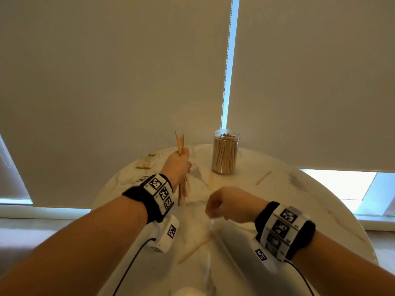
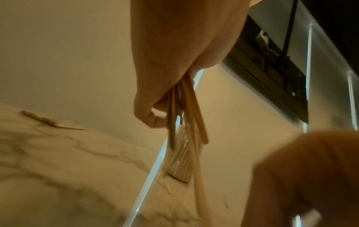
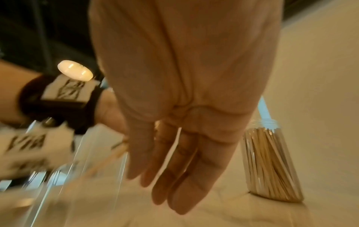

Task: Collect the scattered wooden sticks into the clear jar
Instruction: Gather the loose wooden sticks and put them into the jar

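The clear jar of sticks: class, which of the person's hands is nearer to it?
Left. The left hand, gripping a bundle of sticks, is just beside the clear jar. The right hand hangs further off, nearer the person, holding nothing.

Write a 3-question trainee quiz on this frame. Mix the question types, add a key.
1. True or false: the clear jar stands upright on the marble table with its lid off.
2. Which hand grips the bundle of wooden sticks? A) left hand B) right hand C) both
3. Fill in: a loose stick lies on the table to the ____ of the jar, seen from the head camera.

Key: 1 true; 2 A; 3 right
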### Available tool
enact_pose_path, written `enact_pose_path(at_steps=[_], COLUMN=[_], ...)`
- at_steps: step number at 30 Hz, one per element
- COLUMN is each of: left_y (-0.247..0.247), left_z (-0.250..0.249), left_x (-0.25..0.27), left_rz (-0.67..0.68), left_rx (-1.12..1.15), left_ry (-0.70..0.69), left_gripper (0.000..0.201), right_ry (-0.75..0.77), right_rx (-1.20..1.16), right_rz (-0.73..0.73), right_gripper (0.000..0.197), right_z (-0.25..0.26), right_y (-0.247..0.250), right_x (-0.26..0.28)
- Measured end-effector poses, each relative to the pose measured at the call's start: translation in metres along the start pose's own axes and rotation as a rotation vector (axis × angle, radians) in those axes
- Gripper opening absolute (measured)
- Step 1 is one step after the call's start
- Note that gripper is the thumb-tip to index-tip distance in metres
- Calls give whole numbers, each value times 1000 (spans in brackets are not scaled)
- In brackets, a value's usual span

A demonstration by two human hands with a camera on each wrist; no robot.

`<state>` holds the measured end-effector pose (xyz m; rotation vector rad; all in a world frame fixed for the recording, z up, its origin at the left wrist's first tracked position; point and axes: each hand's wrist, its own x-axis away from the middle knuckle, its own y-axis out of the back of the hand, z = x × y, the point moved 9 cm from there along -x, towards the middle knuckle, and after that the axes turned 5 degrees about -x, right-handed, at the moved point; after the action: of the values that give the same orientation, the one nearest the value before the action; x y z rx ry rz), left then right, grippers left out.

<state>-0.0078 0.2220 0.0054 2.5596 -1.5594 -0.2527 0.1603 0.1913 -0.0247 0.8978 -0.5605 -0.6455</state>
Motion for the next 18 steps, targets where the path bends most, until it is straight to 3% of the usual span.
enact_pose_path(at_steps=[3,6,11,15,18], left_y=[5,4,-1,-13,-19], left_z=[5,2,8,13,10], left_x=[-2,-1,2,11,18], left_rz=[52,59,61,102,124], left_rx=[123,177,162,201,256], left_ry=[70,40,40,65,73], left_gripper=[32,31,32,31,29], right_ry=[81,98,-28,-48,-13], right_rx=[239,281,344,273,350], right_rz=[100,91,31,98,123], right_gripper=[24,20,24,30,20], right_z=[7,4,-21,-25,-21], right_y=[-30,-31,-21,-17,-19], right_x=[1,-3,-9,-4,0])
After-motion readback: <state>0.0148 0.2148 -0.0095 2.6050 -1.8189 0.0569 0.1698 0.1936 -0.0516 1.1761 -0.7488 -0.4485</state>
